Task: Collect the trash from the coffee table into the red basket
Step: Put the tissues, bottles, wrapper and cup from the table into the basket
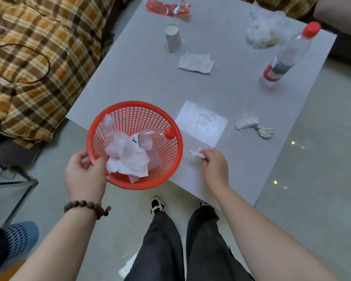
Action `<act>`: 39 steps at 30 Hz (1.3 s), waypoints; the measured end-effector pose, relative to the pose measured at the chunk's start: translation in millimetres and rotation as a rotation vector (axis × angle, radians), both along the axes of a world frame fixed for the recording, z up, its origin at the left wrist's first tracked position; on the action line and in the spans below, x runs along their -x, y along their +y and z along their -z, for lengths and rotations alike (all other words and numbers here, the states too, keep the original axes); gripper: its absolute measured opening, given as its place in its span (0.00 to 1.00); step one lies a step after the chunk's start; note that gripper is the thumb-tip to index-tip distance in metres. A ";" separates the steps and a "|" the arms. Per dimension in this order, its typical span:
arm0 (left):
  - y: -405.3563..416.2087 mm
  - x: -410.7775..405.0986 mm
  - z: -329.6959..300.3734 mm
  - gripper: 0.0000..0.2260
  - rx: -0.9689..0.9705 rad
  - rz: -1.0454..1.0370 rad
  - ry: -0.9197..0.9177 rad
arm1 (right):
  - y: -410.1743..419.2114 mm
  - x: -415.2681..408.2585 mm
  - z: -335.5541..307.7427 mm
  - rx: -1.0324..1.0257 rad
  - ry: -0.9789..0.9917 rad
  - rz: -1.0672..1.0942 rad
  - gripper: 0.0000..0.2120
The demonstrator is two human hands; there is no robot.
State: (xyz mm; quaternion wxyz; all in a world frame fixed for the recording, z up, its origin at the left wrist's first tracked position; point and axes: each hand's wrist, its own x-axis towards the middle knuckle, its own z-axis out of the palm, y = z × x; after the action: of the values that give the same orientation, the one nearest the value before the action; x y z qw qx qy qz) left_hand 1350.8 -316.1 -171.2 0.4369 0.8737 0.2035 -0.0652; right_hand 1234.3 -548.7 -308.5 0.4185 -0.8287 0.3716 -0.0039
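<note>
The grey rectangular bench [150, 82] ran away from the viewer, its near edge just ahead of the person's black-and-white shoes [156, 204]. Open grey floor [312, 159] lay along its right side; on the left a narrow strip of floor parted it from a brown plaid sofa cover [39, 57].

The red round plastic mesh basket [171, 153] overhung the bench's near left corner, tilted toward the viewer. The left hand [85, 175], a brown bead bracelet [85, 207] on its wrist, gripped the near rim, thumb inside, the other fingers curled outside. Inside lay a clear plastic bottle with a red cap [150, 138], crumpled white tissue [128, 165] and clear wrap.

The right hand [214, 167] was low over the bench just right of the basket, fingers pinched shut on a small white tissue scrap [195, 153].

Still on the bench:
- a flat white paper sheet [201, 122], just beyond the right hand
- a twisted white tissue [253, 124], near the right edge
- an upright clear bottle with a red cap and red label [288, 55], far right
- a crumpled clear plastic bag [261, 33], behind it
- a folded white napkin [196, 62], mid-bench
- a grey paper cup [172, 38], upside down
- a red snack wrapper [167, 8], at the far edge

A blue perforated bin [18, 238] stood on the floor at lower left, beside a metal frame [18, 191].
</note>
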 end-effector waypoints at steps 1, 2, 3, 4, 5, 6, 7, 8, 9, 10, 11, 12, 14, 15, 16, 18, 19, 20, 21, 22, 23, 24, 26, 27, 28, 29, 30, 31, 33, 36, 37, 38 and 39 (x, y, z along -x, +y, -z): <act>-2.5 0.5 -3.3 0.10 -0.001 0.011 -0.008 | -3.6 -6.4 -17.8 0.016 -0.070 0.073 0.13; -5.4 1.0 -6.0 0.09 0.002 0.023 -0.014 | -6.8 -13.2 -36.5 0.032 -0.148 0.143 0.13; -8.8 1.9 -8.4 0.08 0.010 0.039 -0.015 | -8.4 -20.4 -55.5 0.041 -0.228 0.196 0.13; -12.6 2.8 -10.7 0.07 0.018 0.055 -0.013 | -8.0 -27.9 -73.1 0.044 -0.304 0.213 0.13; -16.3 3.7 -13.1 0.07 0.025 0.072 -0.009 | -5.1 -36.0 -89.3 0.045 -0.363 0.189 0.13; -20.0 4.6 -15.2 0.06 0.033 0.085 -0.007 | -0.2 -44.7 -103.0 0.039 -0.404 0.127 0.14; -23.6 5.7 -17.2 0.06 0.044 0.093 -0.004 | 6.3 -53.2 -114.2 0.030 -0.429 0.041 0.14; -27.1 6.9 -19.1 0.07 0.057 0.100 0.001 | 13.3 -61.3 -122.5 0.027 -0.442 -0.051 0.15; -30.7 8.6 -21.0 0.07 0.070 0.107 0.005 | 19.6 -68.1 -128.2 0.034 -0.449 -0.133 0.15; -34.3 10.4 -22.6 0.07 0.084 0.113 0.008 | 24.3 -74.0 -131.5 0.045 -0.446 -0.193 0.14; -37.8 12.4 -24.1 0.07 0.100 0.116 0.010 | 27.1 -78.8 -133.1 0.047 -0.427 -0.231 0.14; -41.1 14.3 -25.3 0.07 0.116 0.115 0.014 | 28.1 -82.7 -133.2 0.031 -0.386 -0.259 0.14; -46.8 16.7 -27.0 0.07 0.134 0.110 0.022 | 27.8 -87.5 -131.9 -0.016 -0.270 -0.311 0.17; -48.8 16.9 -27.4 0.07 0.137 0.109 0.026 | 27.2 -88.1 -131.4 -0.029 -0.231 -0.331 0.19; -50.5 16.2 -27.9 0.07 0.141 0.107 0.029 | 26.3 -87.9 -131.3 -0.033 -0.220 -0.342 0.20; -50.8 12.1 -28.8 0.07 0.141 0.095 0.040 | 22.7 -84.7 -134.0 -0.030 -0.271 -0.318 0.22; -49.7 8.9 -28.9 0.08 0.140 0.084 0.047 | 18.3 -81.8 -134.6 -0.027 -0.322 -0.266 0.22; -48.2 5.5 -28.8 0.09 0.140 0.071 0.055 | 11.6 -77.6 -132.8 -0.013 -0.375 -0.187 0.23; -46.5 1.8 -28.7 0.10 0.139 0.057 0.057 | 2.6 -71.8 -127.3 0.017 -0.406 -0.095 0.22; -44.8 -2.1 -28.5 0.10 0.136 0.042 0.050 | -7.9 -64.2 -117.7 0.051 -0.397 -0.004 0.22; -43.7 -5.7 -28.3 0.10 0.129 0.027 0.039 | -18.2 -55.6 -105.2 0.067 -0.341 0.072 0.23; -43.1 -9.0 -27.8 0.10 0.120 0.013 0.027 | -27.1 -45.7 -89.8 0.056 -0.240 0.121 0.24; -44.0 -14.3 -25.3 0.08 0.102 -0.002 0.010 | -37.4 -25.9 -53.0 0.013 0.024 0.134 0.29; -44.4 -16.2 -23.3 0.08 0.095 -0.007 0.005 | -38.4 -17.4 -34.9 -0.007 0.141 0.115 0.31; -44.4 -17.8 -20.2 0.08 0.094 -0.013 0.000 | -37.9 -11.0 -18.2 -0.023 0.230 0.089 0.34; -44.0 -19.2 -16.5 0.08 0.097 -0.022 -0.008 | -36.4 -6.6 -3.4 -0.032 0.289 0.063 0.36; -43.4 -20.2 -12.4 0.08 0.101 -0.029 -0.018 | -34.8 -4.0 9.6 -0.035 0.328 0.044 0.37; -42.2 -21.1 -7.9 0.07 0.102 -0.032 -0.029 | -33.2 -2.9 21.1 -0.035 0.353 0.038 0.37; -39.5 -21.9 -0.2 0.07 0.102 -0.033 -0.044 | -28.4 -1.3 38.9 -0.016 0.382 0.041 0.30; -36.3 -23.0 7.1 0.09 0.111 -0.028 -0.053 | -22.0 2.9 54.2 0.095 0.353 0.034 0.18; -35.7 -23.4 9.1 0.09 0.111 -0.023 -0.054 | -22.4 3.7 56.6 0.117 0.331 0.036 0.17; -35.6 -23.5 10.9 0.09 0.111 -0.018 -0.056 | -24.0 4.0 57.9 0.126 0.312 0.032 0.16; -36.2 -23.5 12.0 0.08 0.110 -0.013 -0.058 | -25.8 4.5 58.6 0.129 0.297 0.021 0.15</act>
State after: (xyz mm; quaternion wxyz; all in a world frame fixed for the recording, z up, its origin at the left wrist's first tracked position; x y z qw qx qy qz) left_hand 1374.3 -352.3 -183.2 0.4902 0.8487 0.1923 -0.0479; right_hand 1229.9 -574.6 -367.1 0.3047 -0.8414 0.4371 0.0902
